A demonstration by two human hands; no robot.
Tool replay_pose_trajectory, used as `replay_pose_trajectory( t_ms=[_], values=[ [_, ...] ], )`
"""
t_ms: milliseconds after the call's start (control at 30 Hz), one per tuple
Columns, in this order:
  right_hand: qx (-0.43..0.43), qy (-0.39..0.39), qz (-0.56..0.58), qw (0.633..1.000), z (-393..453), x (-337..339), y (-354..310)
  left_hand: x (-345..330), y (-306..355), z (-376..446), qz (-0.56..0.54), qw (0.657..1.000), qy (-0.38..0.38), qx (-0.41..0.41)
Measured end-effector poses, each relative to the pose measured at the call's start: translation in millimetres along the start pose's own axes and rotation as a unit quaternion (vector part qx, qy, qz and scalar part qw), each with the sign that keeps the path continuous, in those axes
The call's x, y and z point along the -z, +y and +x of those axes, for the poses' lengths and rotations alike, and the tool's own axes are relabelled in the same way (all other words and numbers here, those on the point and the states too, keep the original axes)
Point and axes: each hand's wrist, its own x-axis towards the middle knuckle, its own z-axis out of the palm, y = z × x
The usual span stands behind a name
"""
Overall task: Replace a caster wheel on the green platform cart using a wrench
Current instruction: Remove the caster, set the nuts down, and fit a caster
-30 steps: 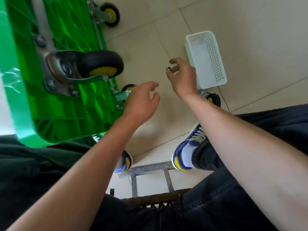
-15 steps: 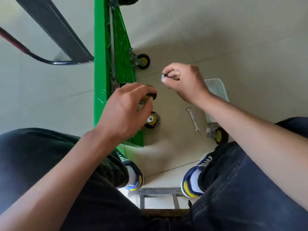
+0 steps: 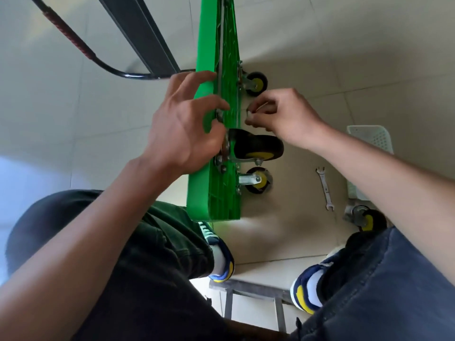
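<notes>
I see the cart [image 3: 216, 77] standing on edge with three casters [image 3: 257, 147] on it; a fourth caster [image 3: 366, 219] and one wrench [image 3: 325, 188] lie on the floor. My left hand [image 3: 182, 134], fingers spread, touches the cart's edge. My right hand [image 3: 283, 116] pinches something small and pale.

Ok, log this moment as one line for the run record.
cart: on edge | left hand: steadies caster plate | right hand: pinches small fastener beside it | wrench: lying unused on floor
</notes>
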Motion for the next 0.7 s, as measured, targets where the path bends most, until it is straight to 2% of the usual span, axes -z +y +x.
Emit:
replay_pose_trajectory(
  t_ms=[300,533,700],
  values=[
    [-0.025,-0.105,-0.038,0.993,37,-26,-9,2,-4,-6,-0.016,0.999,-0.027,-0.017],
    [-0.045,-0.189,-0.041,0.98,51,-18,-9,1,-8,-9,-0.047,0.998,-0.037,-0.029],
    [-0.059,-0.216,-0.028,0.974,50,-17,-5,2,-7,-11,-0.057,0.996,-0.06,-0.031]
  ],
)
